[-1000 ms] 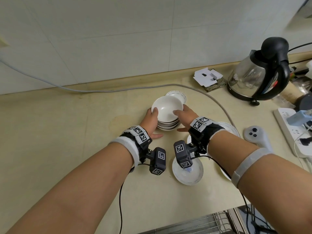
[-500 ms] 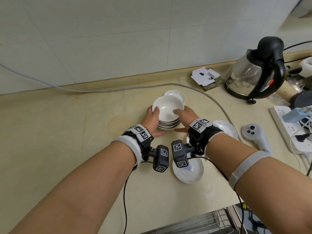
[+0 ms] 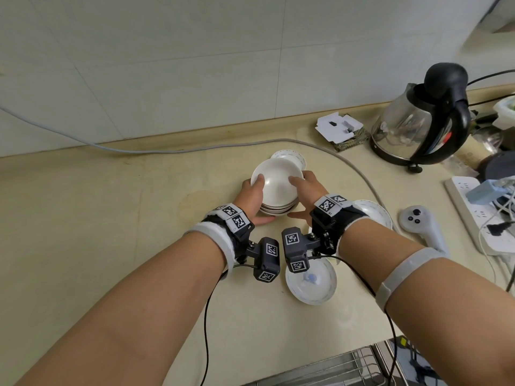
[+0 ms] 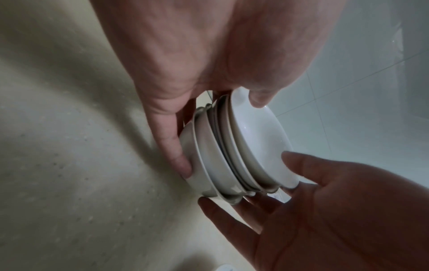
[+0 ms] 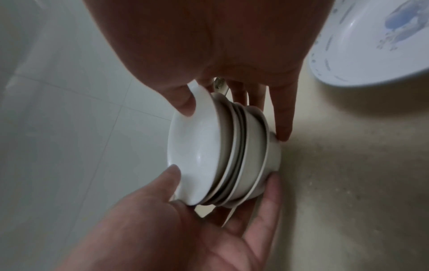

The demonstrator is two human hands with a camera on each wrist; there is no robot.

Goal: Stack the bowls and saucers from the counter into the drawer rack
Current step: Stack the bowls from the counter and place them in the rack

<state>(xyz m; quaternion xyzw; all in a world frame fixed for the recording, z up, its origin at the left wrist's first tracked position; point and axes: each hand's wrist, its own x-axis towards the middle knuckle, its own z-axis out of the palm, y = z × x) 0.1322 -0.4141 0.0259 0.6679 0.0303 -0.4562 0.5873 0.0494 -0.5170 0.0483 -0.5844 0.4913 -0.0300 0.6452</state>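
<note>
A stack of several white bowls (image 3: pixel 277 188) stands on the beige counter (image 3: pixel 111 218). My left hand (image 3: pixel 252 195) grips its left side and my right hand (image 3: pixel 306 190) its right side. Both thumbs lie on the top bowl's rim. In the left wrist view my fingers curl under the base of the stack (image 4: pixel 232 155); the right wrist view shows the same stack (image 5: pixel 223 155) between both hands. One patterned saucer (image 3: pixel 292 156) lies behind the stack, another (image 3: pixel 373 211) beside my right wrist, and a third (image 3: pixel 312 285) in front. The wire drawer rack (image 3: pixel 348 366) shows at the bottom edge.
A glass kettle (image 3: pixel 423 118) stands at the back right, with a white power strip (image 3: pixel 473 213) and plugs further right. A white controller (image 3: pixel 420 224) lies near the right saucer. A grey cable (image 3: pixel 348 165) curves across the counter behind the bowls. A folded cardboard piece (image 3: pixel 338 126) lies by the wall.
Both hands keep the same hold on the bowl stack. Only the view has shifted slightly.
</note>
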